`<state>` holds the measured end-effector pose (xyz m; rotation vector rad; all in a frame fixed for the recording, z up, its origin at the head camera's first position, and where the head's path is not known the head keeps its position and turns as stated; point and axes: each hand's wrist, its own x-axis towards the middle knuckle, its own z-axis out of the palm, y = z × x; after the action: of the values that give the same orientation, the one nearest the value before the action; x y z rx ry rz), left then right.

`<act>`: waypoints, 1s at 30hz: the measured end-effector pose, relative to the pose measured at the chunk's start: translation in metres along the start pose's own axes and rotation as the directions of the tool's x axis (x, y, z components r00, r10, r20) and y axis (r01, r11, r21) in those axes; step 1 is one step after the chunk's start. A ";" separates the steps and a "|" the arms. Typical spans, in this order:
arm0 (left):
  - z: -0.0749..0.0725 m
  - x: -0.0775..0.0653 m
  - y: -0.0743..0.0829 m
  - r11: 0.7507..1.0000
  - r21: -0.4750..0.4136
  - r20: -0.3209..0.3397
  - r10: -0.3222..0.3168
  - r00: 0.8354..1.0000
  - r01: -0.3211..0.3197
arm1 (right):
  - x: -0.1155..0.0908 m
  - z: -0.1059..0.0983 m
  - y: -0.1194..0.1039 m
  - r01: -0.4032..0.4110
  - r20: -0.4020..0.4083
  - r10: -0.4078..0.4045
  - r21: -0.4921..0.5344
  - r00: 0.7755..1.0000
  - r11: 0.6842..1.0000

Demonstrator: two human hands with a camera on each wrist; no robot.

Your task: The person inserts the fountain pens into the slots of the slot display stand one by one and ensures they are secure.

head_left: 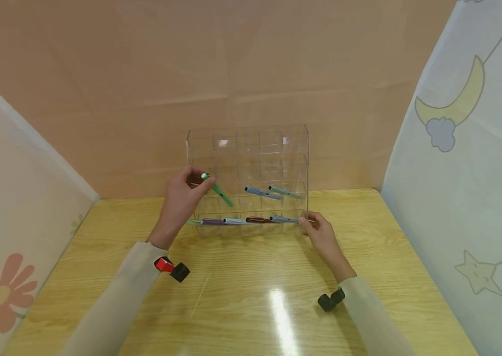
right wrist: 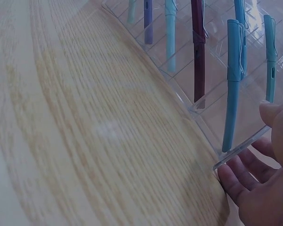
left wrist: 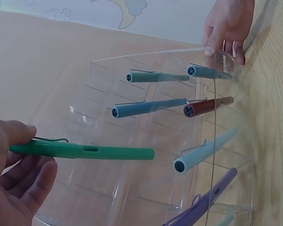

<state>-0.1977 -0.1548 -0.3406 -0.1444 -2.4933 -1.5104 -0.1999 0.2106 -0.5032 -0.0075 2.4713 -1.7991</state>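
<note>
My left hand (head_left: 178,203) pinches a green pen (head_left: 221,193) between thumb and fingers, in front of the left part of a clear plastic rack (head_left: 307,165). In the left wrist view the pen's far end points toward the rack, apart from the other pens. At the rack's lower right edge, my right hand (head_left: 325,242) grips the side panel, thumb in front and fingers behind. A blue pen (head_left: 263,193) and a pale green pen (head_left: 284,191) lie in a higher tier. Along the bottom tier are several pens, among them a purple pen (head_left: 212,222) and a dark red pen (head_left: 257,220).
The rack stands on a wood-grain table (head_left: 233,277), near a plain backdrop (head_left: 242,64). Patterned white sheets hang to the left (head_left: 19,198) and right (head_left: 464,173). Small black cameras (head_left: 180,272) are strapped at both wrists.
</note>
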 end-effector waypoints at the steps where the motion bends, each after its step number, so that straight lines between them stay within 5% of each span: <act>1: 0.001 0.001 0.000 1.000 0.001 -0.001 -0.001 1.000 0.001 | 0.000 0.000 0.000 0.001 0.001 -0.001 -0.003 1.000 1.000; 30: 0.025 0.025 0.007 0.993 -0.117 -0.035 0.016 0.999 -0.020 | 0.001 0.001 0.001 0.013 -0.010 -0.013 0.008 1.000 1.000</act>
<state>-0.2236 -0.1296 -0.3396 -0.1589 -2.3711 -1.6381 -0.2008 0.2103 -0.5044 -0.0137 2.4760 -1.8191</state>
